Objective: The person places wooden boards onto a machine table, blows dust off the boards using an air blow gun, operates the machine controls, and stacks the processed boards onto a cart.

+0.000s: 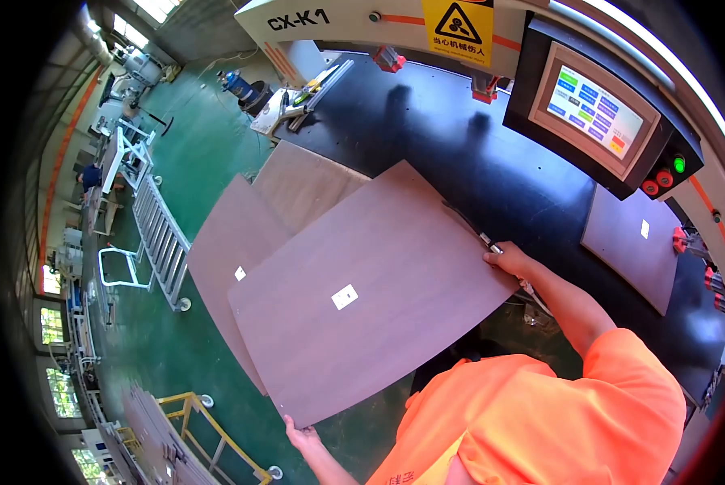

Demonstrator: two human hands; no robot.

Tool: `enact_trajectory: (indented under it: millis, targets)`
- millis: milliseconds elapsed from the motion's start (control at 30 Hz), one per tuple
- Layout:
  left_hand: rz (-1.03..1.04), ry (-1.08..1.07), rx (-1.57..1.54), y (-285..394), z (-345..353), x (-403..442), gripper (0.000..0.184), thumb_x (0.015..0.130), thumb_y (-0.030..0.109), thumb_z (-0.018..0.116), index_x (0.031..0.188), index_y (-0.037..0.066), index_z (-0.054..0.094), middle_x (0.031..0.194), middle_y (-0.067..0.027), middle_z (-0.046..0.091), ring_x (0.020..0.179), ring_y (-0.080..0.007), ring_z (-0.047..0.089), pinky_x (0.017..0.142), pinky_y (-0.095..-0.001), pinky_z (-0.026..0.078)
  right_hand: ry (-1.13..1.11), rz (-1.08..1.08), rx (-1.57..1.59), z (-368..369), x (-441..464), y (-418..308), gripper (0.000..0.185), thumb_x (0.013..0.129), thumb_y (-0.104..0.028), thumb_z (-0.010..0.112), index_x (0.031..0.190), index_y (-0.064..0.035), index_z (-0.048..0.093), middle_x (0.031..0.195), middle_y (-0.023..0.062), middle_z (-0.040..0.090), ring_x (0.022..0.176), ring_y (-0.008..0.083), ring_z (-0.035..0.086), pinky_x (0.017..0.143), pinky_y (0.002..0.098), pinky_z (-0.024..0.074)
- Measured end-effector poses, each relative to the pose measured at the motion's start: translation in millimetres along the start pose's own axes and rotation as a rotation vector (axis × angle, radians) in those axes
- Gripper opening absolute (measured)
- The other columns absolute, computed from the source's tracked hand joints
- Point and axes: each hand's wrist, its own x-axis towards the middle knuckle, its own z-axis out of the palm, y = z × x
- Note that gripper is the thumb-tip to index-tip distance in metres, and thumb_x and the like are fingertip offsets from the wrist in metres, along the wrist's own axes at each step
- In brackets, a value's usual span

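A large brown-grey panel [370,250] with a small white label [344,297] on its face is tilted in front of me. My left hand [302,436] grips its lower left corner, thumb at the edge. At the panel's right edge, my right hand [505,260] is closed around an air blow gun [493,246]. The gun's thin dark nozzle points up and left along that edge, and a hose trails below the hand. Behind lies a second labelled panel [245,218], partly covered. Another brownish board [310,182] sits beyond it.
A black machine table [427,121] spans the back and right, under a gantry with a touchscreen [595,109]. One more panel [637,242] lies there beside red clamps [686,241]. On the left stand a roller conveyor [160,238] and a yellow-framed cart [209,436]; a person is further off.
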Motion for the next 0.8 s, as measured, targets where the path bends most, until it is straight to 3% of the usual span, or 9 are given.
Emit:
enact_trajectory:
  millis: [100,167,233,467,567,633,733,800]
  targets:
    - [-0.039,-0.149,-0.011,-4,16,11,0.043,0.091,0.030,0.060,0.127,0.008,0.052,0.119,-0.0072,0.061,0.107,-0.0236,0.058,0.082,-0.0359,0.047,-0.015,0.052,0.140,1,-41,3,0.029,0.081,-0.028,0.070,0.082,0.0003,0.065,0.076,0.0088,0.064,0.069,0.0177,0.058,0.067,0.0340,0.0467]
    - [-0.060,-0.121,0.022,-12,65,-12,0.047,0.090,0.022,0.060,0.132,0.005,0.047,0.127,-0.0114,0.055,0.114,-0.0286,0.053,0.092,-0.0447,0.045,-0.001,0.087,0.185,-5,-85,0,0.026,0.083,-0.026,0.069,0.080,-0.0009,0.065,0.072,0.0066,0.063,0.065,0.0165,0.056,0.063,0.0327,0.0455]
    - [-0.092,-0.214,-0.016,-27,100,-17,0.050,0.088,0.017,0.061,0.133,0.005,0.045,0.129,-0.0115,0.053,0.115,-0.0297,0.052,0.094,-0.0461,0.044,0.012,0.123,0.249,-4,-111,29,0.022,0.085,-0.024,0.068,0.076,-0.0035,0.064,0.065,0.0038,0.060,0.058,0.0140,0.051,0.056,0.0309,0.0417]
    - [-0.122,-0.464,0.188,-47,256,0,0.038,0.086,0.011,0.062,0.123,0.005,0.053,0.121,-0.0096,0.058,0.107,-0.0275,0.056,0.090,-0.0468,0.047,0.268,0.205,0.457,-11,-187,70,0.026,0.087,-0.024,0.066,0.072,-0.0034,0.060,0.059,0.0024,0.055,0.049,0.0124,0.047,0.047,0.0302,0.0371]
    - [-0.215,-0.523,0.183,-69,334,-7,0.034,0.086,0.008,0.059,0.119,0.002,0.054,0.116,-0.0115,0.059,0.105,-0.0267,0.057,0.086,-0.0448,0.048,0.380,0.214,0.442,5,-197,77,0.028,0.087,-0.025,0.065,0.071,-0.0026,0.058,0.058,0.0031,0.054,0.047,0.0135,0.048,0.045,0.0308,0.0381]
    - [-0.361,-0.684,0.171,-98,373,-11,0.031,0.084,0.007,0.060,0.114,0.000,0.056,0.110,-0.0115,0.060,0.102,-0.0262,0.058,0.083,-0.0435,0.049,0.409,0.281,0.487,26,-201,61,0.029,0.087,-0.025,0.064,0.070,-0.0021,0.057,0.058,0.0034,0.055,0.047,0.0136,0.050,0.045,0.0311,0.0394]
    - [-0.276,-0.830,0.523,-137,374,-93,0.033,0.082,0.004,0.064,0.114,-0.002,0.059,0.108,-0.0096,0.063,0.096,-0.0227,0.061,0.085,-0.0391,0.049,0.451,0.295,0.459,88,-192,44,0.027,0.089,-0.022,0.063,0.074,-0.0008,0.059,0.061,0.0038,0.058,0.053,0.0148,0.055,0.051,0.0328,0.0459]
    - [-0.308,-0.923,0.638,-173,328,-130,0.038,0.084,0.005,0.065,0.120,-0.005,0.055,0.115,-0.0112,0.062,0.101,-0.0207,0.060,0.088,-0.0359,0.047,0.399,0.298,0.453,127,-186,21,0.024,0.088,-0.021,0.063,0.076,-0.0004,0.061,0.064,0.0053,0.062,0.057,0.0157,0.059,0.055,0.0325,0.0480]
